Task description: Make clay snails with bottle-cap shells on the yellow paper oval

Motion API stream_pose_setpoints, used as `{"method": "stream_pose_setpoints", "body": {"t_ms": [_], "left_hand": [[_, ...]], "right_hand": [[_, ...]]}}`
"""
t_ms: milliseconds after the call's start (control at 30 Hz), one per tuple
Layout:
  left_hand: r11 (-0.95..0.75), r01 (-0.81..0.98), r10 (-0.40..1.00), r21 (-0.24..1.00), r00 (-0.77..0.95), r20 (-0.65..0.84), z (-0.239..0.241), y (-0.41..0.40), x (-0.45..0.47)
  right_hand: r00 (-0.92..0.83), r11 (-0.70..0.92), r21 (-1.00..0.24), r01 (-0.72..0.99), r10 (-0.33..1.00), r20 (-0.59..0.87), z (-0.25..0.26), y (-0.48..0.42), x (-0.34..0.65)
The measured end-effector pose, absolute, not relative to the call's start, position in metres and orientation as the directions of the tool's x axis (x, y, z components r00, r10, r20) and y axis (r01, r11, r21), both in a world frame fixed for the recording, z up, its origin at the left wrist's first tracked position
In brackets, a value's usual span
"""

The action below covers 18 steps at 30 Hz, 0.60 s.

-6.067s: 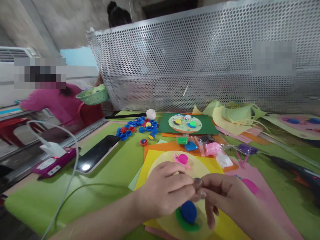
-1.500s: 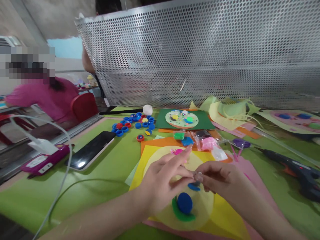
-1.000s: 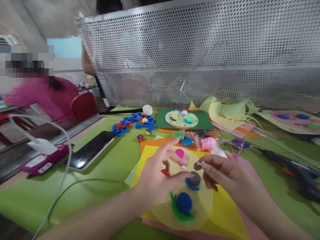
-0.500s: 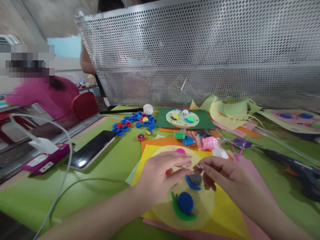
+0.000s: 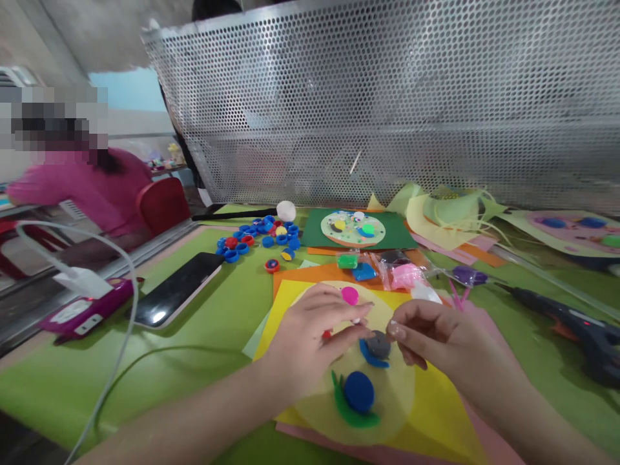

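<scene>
My left hand [image 5: 307,332] is held over a pale yellow paper disc [image 5: 397,394], a small white piece of clay [image 5: 357,320] between thumb and fingers. Just right of it, my right hand [image 5: 429,332] pinches a tiny white bit, seemingly the same clay, at its fingertips. Below my fingers lies a snail shape with a grey cap [image 5: 378,345] on a blue clay body. Nearer to me is another snail, a blue cap [image 5: 359,392] on a green clay body [image 5: 346,411]. A pink round piece [image 5: 349,296] shows beyond my left hand, which partly covers a red piece [image 5: 326,334].
Bagged clay, including pink [image 5: 407,276], lies behind the yellow sheet [image 5: 445,407]. Bottle caps [image 5: 242,248], a phone [image 5: 179,289] and a purple power strip [image 5: 92,310] are left. A glue gun [image 5: 566,323] lies right. A perforated metal panel [image 5: 387,110] stands behind.
My right hand has drawn slightly right, away from my left hand, widening the gap between their fingertips. My left hand stays nearly in place with the white clay.
</scene>
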State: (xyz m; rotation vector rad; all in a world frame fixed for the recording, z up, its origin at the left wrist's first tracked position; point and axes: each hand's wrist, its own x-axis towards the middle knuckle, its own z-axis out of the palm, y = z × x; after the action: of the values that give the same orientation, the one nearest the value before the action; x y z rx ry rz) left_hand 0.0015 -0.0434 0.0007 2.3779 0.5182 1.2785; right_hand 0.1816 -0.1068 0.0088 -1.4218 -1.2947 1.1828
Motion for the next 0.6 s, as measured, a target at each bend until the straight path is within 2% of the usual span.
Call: {"method": "stream_pose_setpoints", "body": {"t_ms": [233, 367, 600], "left_hand": [[-0.777, 0.168, 0.579, 0.607, 0.571, 0.582, 0.0001, -0.0449, 0.0012], [-0.757, 0.227, 0.611, 0.613, 0.579, 0.540, 0.0025, -0.0448, 0.0014], [-0.712, 0.330, 0.650, 0.620, 0.642, 0.405, 0.0070, -0.0419, 0.0044]], "right_hand": [[0.023, -0.064, -0.962, 0.266, 0.998, -0.060, 0.0088, -0.1086, 0.1775], [0.005, -0.110, -0.966, 0.234, 0.994, -0.112, 0.0090, -0.1085, 0.1762], [-0.005, -0.086, -0.980, 0.182, 0.996, -0.088, 0.0127, -0.1072, 0.1753]]}}
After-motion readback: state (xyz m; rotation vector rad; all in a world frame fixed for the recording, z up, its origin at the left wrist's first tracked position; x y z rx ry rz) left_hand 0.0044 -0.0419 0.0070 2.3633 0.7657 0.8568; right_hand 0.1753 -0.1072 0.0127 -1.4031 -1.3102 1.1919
